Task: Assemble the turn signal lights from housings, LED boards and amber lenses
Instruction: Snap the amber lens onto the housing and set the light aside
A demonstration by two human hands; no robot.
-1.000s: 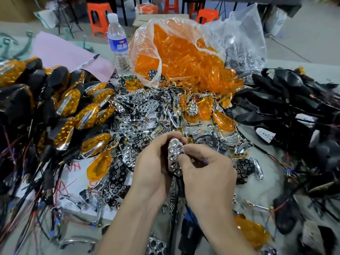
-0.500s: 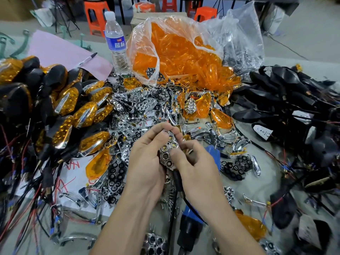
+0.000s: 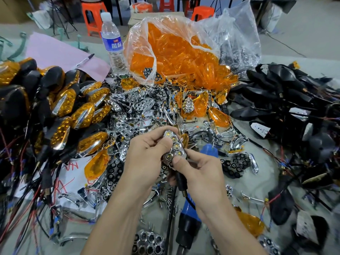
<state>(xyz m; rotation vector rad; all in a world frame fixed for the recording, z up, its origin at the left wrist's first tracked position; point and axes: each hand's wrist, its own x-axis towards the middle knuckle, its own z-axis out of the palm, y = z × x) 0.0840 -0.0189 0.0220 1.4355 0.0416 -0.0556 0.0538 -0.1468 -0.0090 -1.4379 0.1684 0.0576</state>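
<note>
1. Seating the LED board (image 3: 173, 148) into its housing is my guess at the step in hand, so treat it as a fitting job, not a squeeze. It's held up over the middle of the tabletop (image 3: 244, 181), above all the loose chrome bits.
2. Left hand (image 3: 147, 159) curls round the board's top end with the thumb on the chrome face. Right hand (image 3: 200, 170) pinches the bottom end, thumb on top and fingers tucked under. Both hands grip that one piece and nothing else.
3. The housing is mostly hidden behind the hands. Only a black stem (image 3: 181, 183) pokes out below, so I can't tell if the board sits flush.
4. I'd keep thumbs on the chrome rim rather than on the LED cups, and work the pressure from the narrow tip to the wide end. Watch that no wire gets trapped underneath.
5. For the lens step, a loose amber lens (image 3: 97, 166) lies just left of the left forearm. That's closer than the lens bag (image 3: 176, 50) at the back.
</note>
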